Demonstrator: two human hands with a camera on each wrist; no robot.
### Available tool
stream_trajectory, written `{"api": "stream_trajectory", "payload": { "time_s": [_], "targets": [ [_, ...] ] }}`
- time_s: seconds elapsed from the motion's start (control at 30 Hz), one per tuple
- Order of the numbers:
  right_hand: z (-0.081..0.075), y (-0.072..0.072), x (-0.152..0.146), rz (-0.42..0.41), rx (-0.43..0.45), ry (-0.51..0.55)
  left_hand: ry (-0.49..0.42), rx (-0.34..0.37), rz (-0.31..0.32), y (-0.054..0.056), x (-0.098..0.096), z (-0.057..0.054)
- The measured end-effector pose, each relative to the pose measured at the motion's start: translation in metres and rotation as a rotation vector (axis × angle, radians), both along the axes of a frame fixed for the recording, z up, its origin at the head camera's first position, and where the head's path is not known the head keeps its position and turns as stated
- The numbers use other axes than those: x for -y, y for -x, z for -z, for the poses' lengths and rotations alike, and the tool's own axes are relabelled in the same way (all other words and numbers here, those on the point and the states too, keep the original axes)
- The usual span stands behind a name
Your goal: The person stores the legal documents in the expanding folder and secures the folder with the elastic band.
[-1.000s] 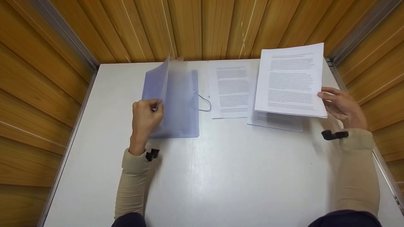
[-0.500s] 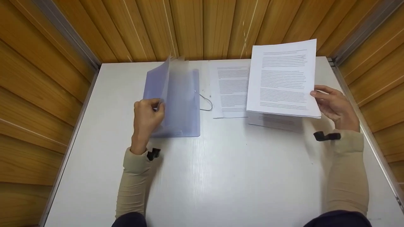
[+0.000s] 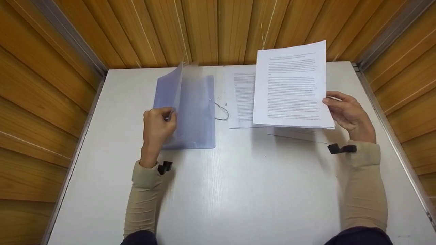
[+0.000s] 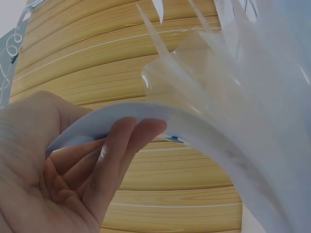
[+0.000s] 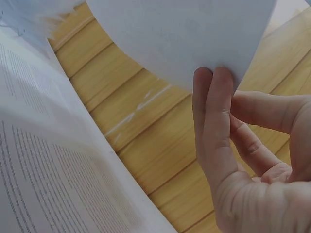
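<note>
At the left of the table, my left hand [image 3: 158,127] holds up the cover of a translucent blue folder [image 3: 196,132] between thumb and fingers. In the left wrist view the cover [image 4: 141,110] bends in an arc, with clear plastic sleeves [image 4: 194,73] fanned out beyond it. My right hand [image 3: 351,114] pinches the right edge of a small stack of printed sheets [image 3: 291,88], raised over the table. The right wrist view shows the stack's plain underside [image 5: 180,34] between thumb and fingers. An elastic cord [image 3: 223,110] loops from the folder's right edge.
Beneath the raised stack lie a printed sheet [image 3: 243,102] near the folder and a second one [image 3: 296,132], both partly covered. The white table [image 3: 238,190] is bounded by wood-patterned panels [image 3: 204,30] at the back and both sides.
My right hand has carried the raised stack leftward, so it now covers more of the sheets below. The left hand and the lifted folder cover stay where they were.
</note>
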State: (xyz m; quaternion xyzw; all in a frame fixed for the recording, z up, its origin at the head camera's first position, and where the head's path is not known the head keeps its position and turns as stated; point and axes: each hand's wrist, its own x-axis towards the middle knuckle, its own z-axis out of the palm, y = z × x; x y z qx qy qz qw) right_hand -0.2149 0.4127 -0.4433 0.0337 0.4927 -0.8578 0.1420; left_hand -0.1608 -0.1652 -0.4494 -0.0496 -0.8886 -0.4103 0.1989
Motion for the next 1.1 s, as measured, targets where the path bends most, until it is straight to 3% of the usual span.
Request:
{"api": "stream_trajectory", "payload": {
  "time_s": [0.5, 1.1],
  "targets": [
    [-0.009, 0.000, 0.045, -0.021, -0.064, -0.063, 0.006, 0.013, 0.000, -0.002, -0.003, -0.002],
    [-0.001, 0.017, 0.092, -0.081, -0.077, -0.140, 0.002, -0.002, 0.005, -0.002, -0.004, -0.002]
  ]
}}
